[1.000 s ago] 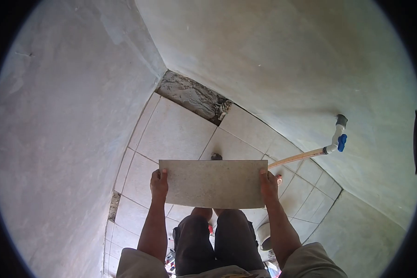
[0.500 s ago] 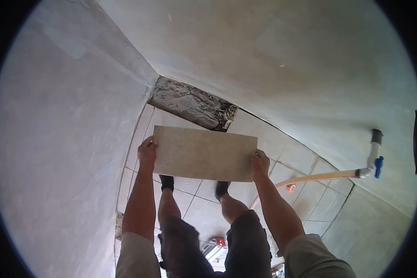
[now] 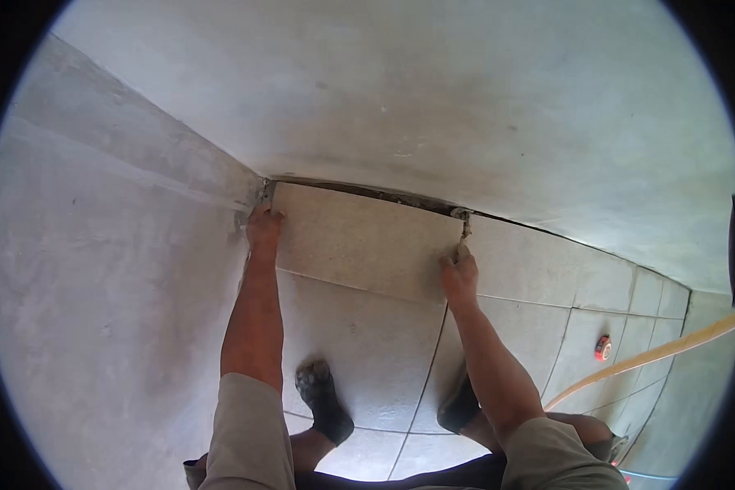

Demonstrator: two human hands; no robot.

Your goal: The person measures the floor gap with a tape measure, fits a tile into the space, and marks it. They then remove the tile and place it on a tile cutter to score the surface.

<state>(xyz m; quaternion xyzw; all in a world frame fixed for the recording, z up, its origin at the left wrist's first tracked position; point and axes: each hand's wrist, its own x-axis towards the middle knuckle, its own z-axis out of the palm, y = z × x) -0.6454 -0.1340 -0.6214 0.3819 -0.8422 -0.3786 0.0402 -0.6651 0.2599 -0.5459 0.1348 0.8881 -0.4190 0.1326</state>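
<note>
A beige rectangular floor tile (image 3: 363,237) lies in the corner of the floor, over the mortar bed. My left hand (image 3: 265,229) is closed on its left short edge, close to the side wall. On the right short edge, my right hand (image 3: 459,278) grips the tile near its lower corner. A dark narrow gap (image 3: 384,196) runs between the tile's far edge and the wall. Lumpy mortar (image 3: 464,219) shows at the tile's upper right corner, in the joint beside the neighbouring laid tile (image 3: 531,261).
Bare plastered walls (image 3: 122,245) rise at the left and ahead. A red tape measure (image 3: 603,348) lies on the tiled floor at the right, near an orange-tan hose (image 3: 645,361). My feet in dark coverings (image 3: 322,400) stand on laid tiles.
Both hands have lowered the tile from mid-air into the corner, covering most of the exposed mortar. My view has moved closer to the corner.
</note>
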